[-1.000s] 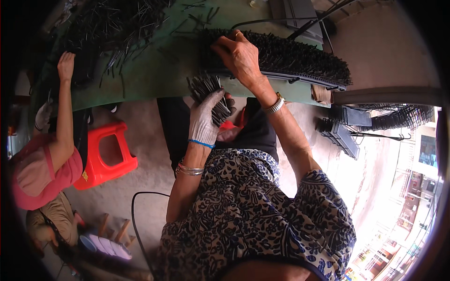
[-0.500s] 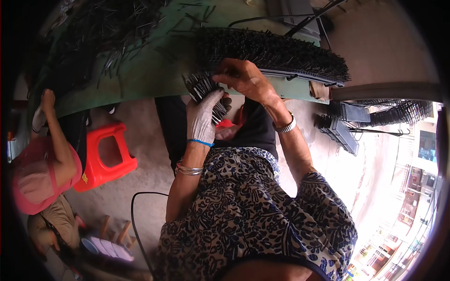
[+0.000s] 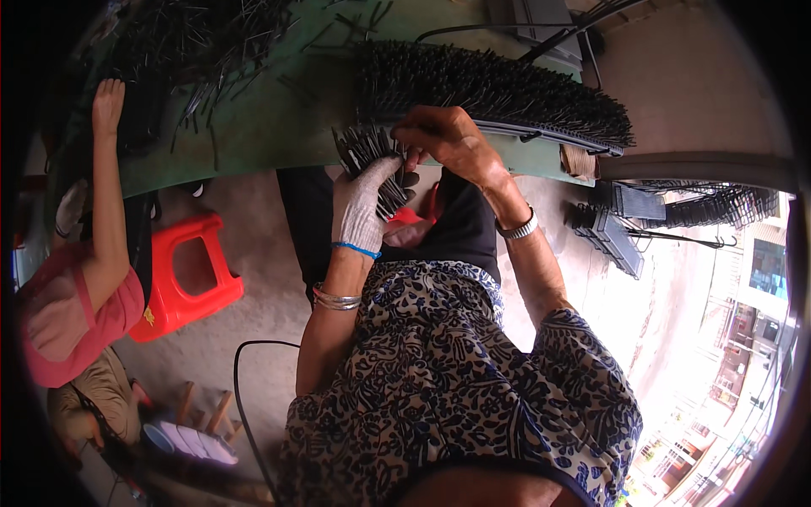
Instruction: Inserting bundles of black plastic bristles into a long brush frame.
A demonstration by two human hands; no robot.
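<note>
My left hand (image 3: 361, 203), in a pale knit glove, is closed round a bundle of thin black sticks (image 3: 363, 149) just off the table's near edge. The sticks fan out above and below the glove. Bare and bent at the wrist, my right hand (image 3: 454, 145) has its thumb and fingertips drawn together at the right side of the bundle. What lies between those fingertips is too small to make out. Just beyond that hand stands a long rack (image 3: 498, 93), densely packed with upright black sticks.
Loose black sticks (image 3: 198, 51) are heaped on the green table (image 3: 253, 127) at the far left. A co-worker's arm (image 3: 108, 194) reaches over its left end. A red plastic stool (image 3: 198, 279) stands on the floor at left. Dark metal racks (image 3: 621, 232) lie at right.
My right fingertips have shifted slightly at the bundle, while my left hand keeps its hold. The co-worker's arm at left has stretched farther over the table.
</note>
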